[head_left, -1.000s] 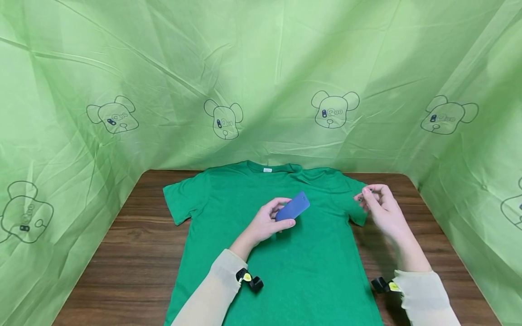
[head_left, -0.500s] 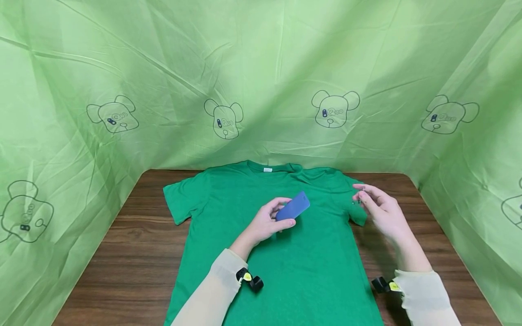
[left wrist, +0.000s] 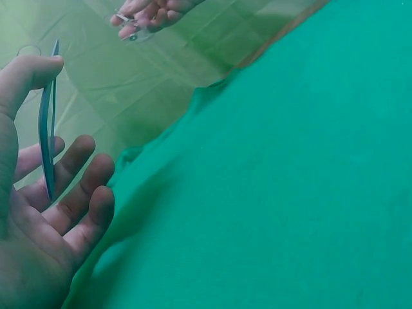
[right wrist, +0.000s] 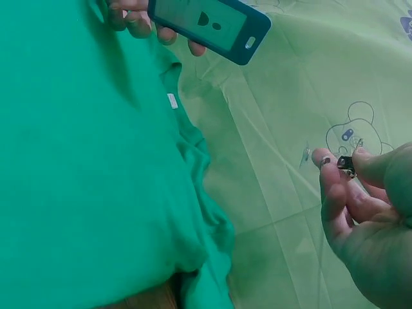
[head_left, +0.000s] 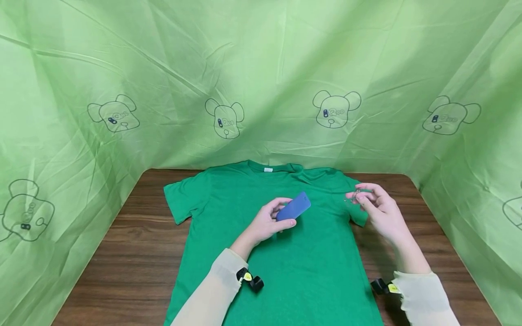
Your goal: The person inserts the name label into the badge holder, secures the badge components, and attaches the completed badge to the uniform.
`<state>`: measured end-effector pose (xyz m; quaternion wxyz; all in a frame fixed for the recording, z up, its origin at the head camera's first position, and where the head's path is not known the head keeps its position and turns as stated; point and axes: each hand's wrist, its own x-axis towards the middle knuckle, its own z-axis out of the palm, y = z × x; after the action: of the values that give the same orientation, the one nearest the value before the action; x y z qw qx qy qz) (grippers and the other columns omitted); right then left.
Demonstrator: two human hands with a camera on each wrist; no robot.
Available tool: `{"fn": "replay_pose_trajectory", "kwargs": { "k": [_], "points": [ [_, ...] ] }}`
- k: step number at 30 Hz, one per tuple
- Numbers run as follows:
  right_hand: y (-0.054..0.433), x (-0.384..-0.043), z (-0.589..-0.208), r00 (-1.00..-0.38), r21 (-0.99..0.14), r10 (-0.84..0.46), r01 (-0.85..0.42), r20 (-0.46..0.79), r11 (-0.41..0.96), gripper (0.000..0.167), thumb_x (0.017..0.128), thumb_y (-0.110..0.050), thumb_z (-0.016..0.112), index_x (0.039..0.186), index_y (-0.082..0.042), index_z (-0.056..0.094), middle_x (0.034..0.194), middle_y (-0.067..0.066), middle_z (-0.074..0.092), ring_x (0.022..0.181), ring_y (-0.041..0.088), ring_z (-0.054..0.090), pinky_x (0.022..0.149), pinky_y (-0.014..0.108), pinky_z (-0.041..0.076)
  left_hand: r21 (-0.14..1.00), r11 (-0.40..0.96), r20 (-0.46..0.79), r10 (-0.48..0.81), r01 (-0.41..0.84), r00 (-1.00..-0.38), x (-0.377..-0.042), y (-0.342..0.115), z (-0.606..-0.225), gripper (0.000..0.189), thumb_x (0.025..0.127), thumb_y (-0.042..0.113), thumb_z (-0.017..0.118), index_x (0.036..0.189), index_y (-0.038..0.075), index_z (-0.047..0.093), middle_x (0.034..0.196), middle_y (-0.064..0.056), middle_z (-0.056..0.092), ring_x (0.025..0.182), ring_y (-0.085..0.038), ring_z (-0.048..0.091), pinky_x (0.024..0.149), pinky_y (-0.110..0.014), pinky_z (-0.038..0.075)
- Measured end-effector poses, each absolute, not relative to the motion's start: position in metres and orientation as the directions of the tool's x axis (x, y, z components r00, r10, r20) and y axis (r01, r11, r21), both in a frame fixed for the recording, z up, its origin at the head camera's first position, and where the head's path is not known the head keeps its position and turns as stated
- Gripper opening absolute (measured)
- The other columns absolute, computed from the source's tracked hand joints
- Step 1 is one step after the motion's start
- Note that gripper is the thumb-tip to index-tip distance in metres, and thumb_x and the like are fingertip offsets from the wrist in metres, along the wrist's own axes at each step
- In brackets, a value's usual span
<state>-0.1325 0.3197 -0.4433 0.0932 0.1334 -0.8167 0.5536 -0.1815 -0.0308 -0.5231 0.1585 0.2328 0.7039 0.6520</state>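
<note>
From my remote seat, I had the left hand [head_left: 265,222] holding the blue card holder [head_left: 293,206] by its edges, thumb against fingers, with the spread green T-shirt [head_left: 269,267] and wooden table [head_left: 134,249] beneath. To the right of that grip, the right hand [head_left: 382,210] pinched a small clip [right wrist: 346,163], thumb and fingertip nearly closed. I judged both pieces picked up, but clip and holder were apart, not joined. Beyond both grips hung the pale green cloth [head_left: 261,68].

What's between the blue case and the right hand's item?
In the head view, only the green T-shirt shows between the blue case and the small item.
</note>
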Motion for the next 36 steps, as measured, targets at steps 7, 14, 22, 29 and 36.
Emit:
{"fn": "replay_pose_trajectory", "kwargs": {
  "k": [7, 14, 22, 29, 36],
  "points": [
    [0.305, -0.135, -0.449, -0.940, -0.883, -0.126, -0.342, 0.318, 0.322, 0.028, 0.116, -0.008, 0.054, 0.142, 0.000, 0.058, 0.126, 0.009, 0.079, 0.119, 0.009, 0.070, 0.102, 0.015, 0.051, 0.991, 0.049, 0.077, 0.532, 0.122, -0.843, -0.183, -0.031, -0.526, 0.064, 0.098, 0.031, 0.083, 0.156, 0.023, 0.057, 0.131, -0.010, 0.068, 0.098, -0.021, 0.067, 0.070, -0.036, 0.061],
    [0.288, -0.134, -0.451, -0.937, -0.919, -0.067, -0.349, 0.342, 0.185, 0.027, 0.113, -0.003, 0.058, 0.139, 0.003, 0.062, 0.125, 0.012, 0.078, 0.114, 0.017, 0.074, 0.098, 0.022, 0.058, 0.991, 0.046, 0.079, 0.531, 0.122, -0.844, -0.182, -0.031, -0.525, 0.064, 0.098, 0.032, 0.084, 0.155, 0.024, 0.058, 0.130, -0.009, 0.068, 0.097, -0.022, 0.066, 0.070, -0.037, 0.060],
    [0.272, -0.132, -0.452, -0.923, -0.920, 0.015, -0.381, 0.384, 0.092, 0.026, 0.108, 0.003, 0.063, 0.134, 0.010, 0.065, 0.119, 0.012, 0.079, 0.107, 0.016, 0.078, 0.093, 0.025, 0.062, 0.991, 0.047, 0.078, 0.534, 0.122, -0.842, -0.182, -0.031, -0.524, 0.063, 0.098, 0.032, 0.083, 0.155, 0.025, 0.058, 0.130, -0.009, 0.068, 0.096, -0.022, 0.067, 0.070, -0.039, 0.061],
    [0.264, -0.131, -0.457, -0.932, -0.923, -0.016, -0.362, 0.363, 0.127, 0.027, 0.107, 0.003, 0.066, 0.134, 0.009, 0.066, 0.121, 0.016, 0.078, 0.109, 0.019, 0.078, 0.093, 0.026, 0.062, 0.991, 0.045, 0.079, 0.555, 0.125, -0.828, -0.182, -0.030, -0.523, 0.064, 0.099, 0.029, 0.083, 0.156, 0.021, 0.057, 0.129, -0.013, 0.065, 0.099, -0.023, 0.067, 0.072, -0.036, 0.061],
    [0.261, -0.131, -0.460, -0.914, -0.897, -0.101, -0.406, 0.393, 0.178, 0.028, 0.109, 0.005, 0.061, 0.136, 0.010, 0.064, 0.123, 0.023, 0.076, 0.109, 0.011, 0.076, 0.091, 0.026, 0.063, 0.990, 0.047, 0.082, 0.568, 0.131, -0.819, -0.181, -0.028, -0.521, 0.063, 0.099, 0.026, 0.083, 0.156, 0.021, 0.058, 0.130, -0.014, 0.065, 0.105, -0.024, 0.068, 0.078, -0.036, 0.063]
  ]
}}
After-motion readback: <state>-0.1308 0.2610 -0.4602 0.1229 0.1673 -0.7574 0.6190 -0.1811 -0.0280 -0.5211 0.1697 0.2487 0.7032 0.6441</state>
